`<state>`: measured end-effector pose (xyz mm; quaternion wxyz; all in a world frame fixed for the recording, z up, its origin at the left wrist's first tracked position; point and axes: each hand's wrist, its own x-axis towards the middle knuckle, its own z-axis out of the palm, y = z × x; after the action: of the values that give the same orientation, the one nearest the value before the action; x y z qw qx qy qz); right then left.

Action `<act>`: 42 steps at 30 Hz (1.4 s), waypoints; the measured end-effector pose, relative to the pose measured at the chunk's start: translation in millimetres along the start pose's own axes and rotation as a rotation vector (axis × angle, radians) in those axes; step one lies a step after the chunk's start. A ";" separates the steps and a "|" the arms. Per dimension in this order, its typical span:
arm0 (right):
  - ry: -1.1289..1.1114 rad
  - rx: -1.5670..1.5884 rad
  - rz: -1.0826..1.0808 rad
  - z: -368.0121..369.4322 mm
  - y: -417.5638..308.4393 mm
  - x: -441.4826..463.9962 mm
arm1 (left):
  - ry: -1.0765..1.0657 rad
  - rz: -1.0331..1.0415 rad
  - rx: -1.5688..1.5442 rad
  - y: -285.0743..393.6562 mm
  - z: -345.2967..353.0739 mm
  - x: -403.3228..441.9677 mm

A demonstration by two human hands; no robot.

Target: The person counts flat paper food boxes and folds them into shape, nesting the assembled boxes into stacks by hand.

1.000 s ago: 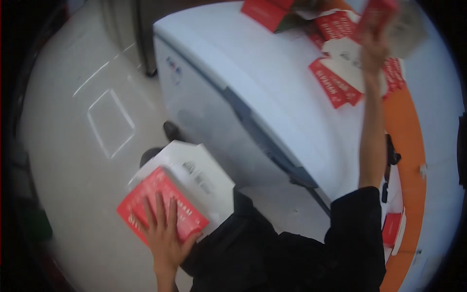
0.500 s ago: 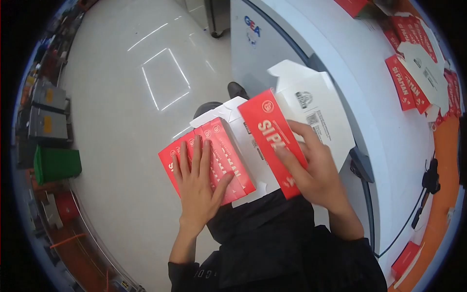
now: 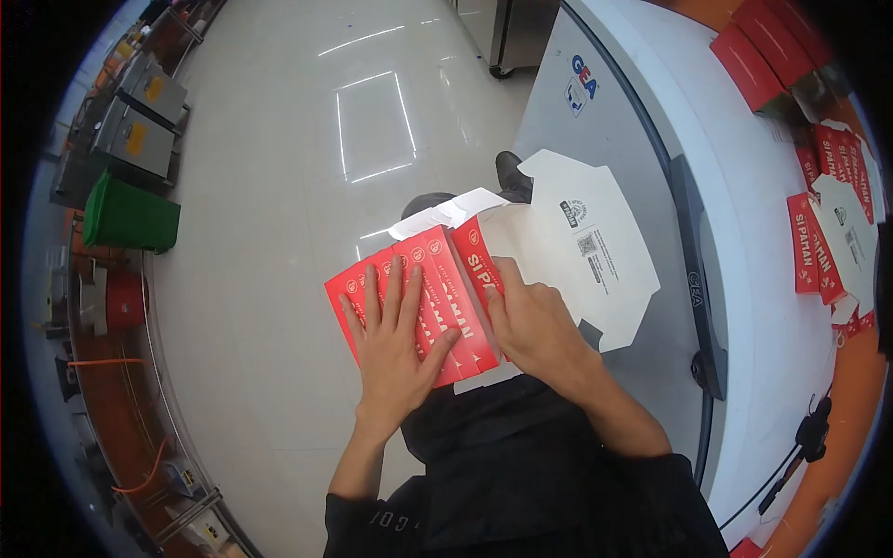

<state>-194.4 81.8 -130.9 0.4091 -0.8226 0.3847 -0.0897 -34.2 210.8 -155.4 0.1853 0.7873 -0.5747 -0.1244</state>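
On my lap lies an opened white carton (image 3: 549, 232) with printed black text on its raised flap. Several slim red boxes marked "SI PAMAN" (image 3: 430, 270) stand side by side in it, towards the left. My left hand (image 3: 395, 349) rests flat over them, fingers spread. My right hand (image 3: 544, 325) grips another red box (image 3: 473, 246), which stands tilted against the right end of the row. Its lower part is hidden behind my fingers.
To the right is a white chest freezer (image 3: 595, 139) with a GEA logo. More red boxes (image 3: 809, 237) and a white carton piece lie on its top, with a black cable (image 3: 777, 474) nearby. A green bin (image 3: 130, 214) stands at the left by metal fryers (image 3: 135, 135).
My right hand has brought the red box down and left, from above the carton to beside the row. My left hand stays on the row. The view has shifted slightly.
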 end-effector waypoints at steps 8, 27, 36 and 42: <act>0.092 0.224 -0.123 2.6 12.2 6.3 | -0.039 0.027 0.054 8.2 -6.7 6.9; -0.045 0.616 -0.170 -15.0 67.5 33.8 | 0.005 0.130 0.139 5.8 2.4 52.3; -0.075 -0.190 -0.198 -7.1 91.4 101.1 | 0.059 0.141 0.103 11.4 6.2 56.0; -0.043 -0.190 -0.233 0.8 94.8 106.3 | 0.053 0.129 0.089 14.7 3.1 59.8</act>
<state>-174.0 -27.8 -219.6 0.3243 -0.8984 0.2846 -0.0818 -29.6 149.5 -150.8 0.1729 0.7592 -0.6241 -0.0655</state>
